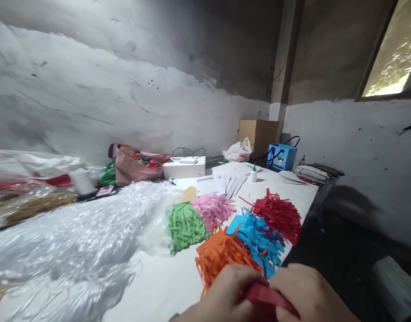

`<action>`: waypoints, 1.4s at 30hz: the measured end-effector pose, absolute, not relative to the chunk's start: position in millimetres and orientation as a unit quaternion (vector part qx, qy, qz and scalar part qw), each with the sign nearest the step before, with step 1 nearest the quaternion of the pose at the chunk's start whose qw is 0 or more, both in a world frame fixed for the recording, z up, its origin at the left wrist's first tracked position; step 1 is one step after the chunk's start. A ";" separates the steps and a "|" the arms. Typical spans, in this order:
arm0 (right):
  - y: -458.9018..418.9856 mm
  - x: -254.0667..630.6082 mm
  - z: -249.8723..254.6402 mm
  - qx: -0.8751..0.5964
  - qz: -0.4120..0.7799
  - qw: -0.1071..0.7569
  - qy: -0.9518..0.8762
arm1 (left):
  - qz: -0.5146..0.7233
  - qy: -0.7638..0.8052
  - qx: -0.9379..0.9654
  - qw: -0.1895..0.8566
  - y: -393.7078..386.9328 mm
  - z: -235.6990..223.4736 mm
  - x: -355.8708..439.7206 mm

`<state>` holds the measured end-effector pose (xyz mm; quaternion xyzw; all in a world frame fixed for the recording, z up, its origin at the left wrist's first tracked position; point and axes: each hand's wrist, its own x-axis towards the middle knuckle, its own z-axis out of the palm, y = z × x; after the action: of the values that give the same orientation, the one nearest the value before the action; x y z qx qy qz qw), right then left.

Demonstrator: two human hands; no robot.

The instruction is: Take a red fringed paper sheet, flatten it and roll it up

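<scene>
Both my hands are at the bottom edge, close together, with a piece of dark red paper [264,298] between them. My left hand [227,293] grips its left side with fingers curled. On the other side my right hand [304,288] is closed round it; the lower part of the piece is out of frame. Just beyond my hands lies a pile of orange fringed paper [222,250]. Blue fringed paper [257,237] sits to its right, and red fringed paper [281,214] farther back. Green [187,226] and pink fringed paper [214,208] lie behind to the left.
White shiny strands [78,237] cover the table's left side. A glue bottle [254,173] stands beside paper strips [233,184]. Along the back are a pink bag [131,165], a white box [184,169], a cardboard box [259,134] and a blue bag [282,156].
</scene>
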<state>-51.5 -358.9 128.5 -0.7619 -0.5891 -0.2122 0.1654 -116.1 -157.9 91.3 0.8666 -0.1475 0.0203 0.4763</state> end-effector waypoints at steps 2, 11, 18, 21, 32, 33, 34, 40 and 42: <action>-342.9 -61.0 142.9 -0.765 -0.104 0.226 -0.594 | 0.039 -0.078 0.871 0.483 -136.0 101.9 -145.3; -251.4 -72.5 139.6 -0.677 0.257 0.417 -0.549 | 0.048 0.178 0.649 0.738 -68.5 89.0 -266.4; -198.6 -80.9 106.4 -0.637 0.378 0.444 -0.504 | -0.001 0.117 0.416 0.902 -83.5 57.7 -303.8; -187.9 -72.7 99.7 -0.619 0.434 0.459 -0.467 | -0.057 0.133 0.475 0.868 -84.4 40.8 -308.6; -189.4 -112.3 48.8 -0.493 0.592 0.494 -0.403 | -0.040 0.202 0.660 0.723 -43.6 66.6 -321.9; -187.8 -120.0 40.9 -0.497 0.589 0.499 -0.396 | -0.048 0.201 0.700 0.684 -42.2 76.1 -324.2; -186.0 -126.6 33.9 -0.507 0.581 0.504 -0.388 | -0.057 0.196 0.740 0.641 -41.6 85.7 -326.7; -175.4 -142.1 17.0 -0.559 0.489 0.553 -0.378 | -0.022 0.178 0.863 0.473 -45.8 130.6 -341.8; -170.2 -147.0 12.6 -0.559 0.460 0.555 -0.410 | 0.000 0.171 0.873 0.456 -45.0 138.8 -346.7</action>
<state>-147.0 -170.2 12.6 -0.5586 -0.4104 0.4596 0.5552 -346.7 -45.0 138.8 0.8734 0.1705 0.0005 0.4562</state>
